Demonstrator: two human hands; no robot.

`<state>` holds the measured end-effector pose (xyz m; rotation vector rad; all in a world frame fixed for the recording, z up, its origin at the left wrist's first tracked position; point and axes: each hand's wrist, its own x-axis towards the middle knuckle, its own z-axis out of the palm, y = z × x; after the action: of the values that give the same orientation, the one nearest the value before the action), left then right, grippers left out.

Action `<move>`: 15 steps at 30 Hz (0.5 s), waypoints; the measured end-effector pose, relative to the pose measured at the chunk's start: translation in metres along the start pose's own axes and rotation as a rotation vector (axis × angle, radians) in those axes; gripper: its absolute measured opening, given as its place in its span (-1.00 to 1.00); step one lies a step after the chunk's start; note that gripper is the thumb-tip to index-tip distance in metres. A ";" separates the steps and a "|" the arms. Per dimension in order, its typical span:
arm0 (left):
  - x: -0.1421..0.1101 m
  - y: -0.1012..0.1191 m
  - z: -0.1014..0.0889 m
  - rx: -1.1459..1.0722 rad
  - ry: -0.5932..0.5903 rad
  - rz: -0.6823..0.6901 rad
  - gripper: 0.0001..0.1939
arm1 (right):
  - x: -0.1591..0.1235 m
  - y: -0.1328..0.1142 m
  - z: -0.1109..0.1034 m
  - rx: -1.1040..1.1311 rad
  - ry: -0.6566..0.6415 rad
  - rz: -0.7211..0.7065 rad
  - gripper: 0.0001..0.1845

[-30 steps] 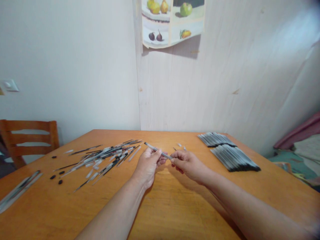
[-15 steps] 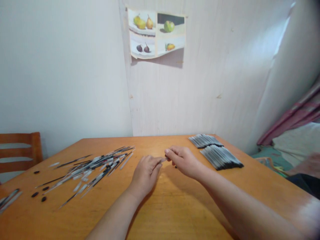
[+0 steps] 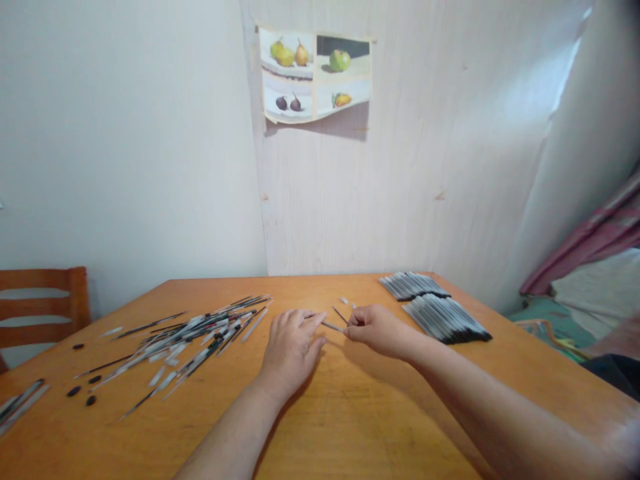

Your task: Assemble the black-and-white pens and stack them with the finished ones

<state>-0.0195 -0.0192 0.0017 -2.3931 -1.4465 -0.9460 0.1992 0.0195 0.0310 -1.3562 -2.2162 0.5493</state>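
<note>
A slim greyish pen (image 3: pixel 333 327) slants between my hands just over the wooden table. Its near right end is pinched in the closed fingers of my right hand (image 3: pixel 377 331). My left hand (image 3: pixel 293 347) rests low at the pen's other end, fingers stretched out and thumb apart; the fingers partly cover that end. Beside the right fingertips lies a thin dark refill (image 3: pixel 341 315), with small whitish pieces (image 3: pixel 344 300) behind it. Left of my hands spreads a loose heap of refills, clear tubes and pen parts (image 3: pixel 200 333).
Two rows of pens with black ends, a far row (image 3: pixel 413 285) and a nearer row (image 3: pixel 445 319), lie on the table (image 3: pixel 320 427) at right. Several small black caps (image 3: pixel 74 391) and a bundle of tubes (image 3: pixel 23 403) are at left. A wooden chair (image 3: pixel 45 300) stands beyond.
The pen has come down from a raised hold in both hands to near the tabletop. My left fingers have loosened and spread from their grip. The view has tilted up and turned right.
</note>
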 end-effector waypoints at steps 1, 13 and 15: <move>0.000 -0.006 -0.002 0.042 0.014 -0.059 -0.59 | 0.004 0.008 -0.006 -0.026 0.052 0.024 -0.80; -0.013 -0.081 -0.028 0.464 -0.217 -0.663 -0.53 | 0.050 0.119 -0.088 -0.487 0.332 0.594 -0.72; -0.014 -0.083 -0.028 0.467 -0.260 -0.674 -0.53 | 0.056 0.129 -0.087 -0.503 0.317 0.640 -0.73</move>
<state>-0.1057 -0.0001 0.0018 -1.7493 -2.3349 -0.3207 0.3197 0.1327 0.0392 -2.2572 -1.6923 -0.0488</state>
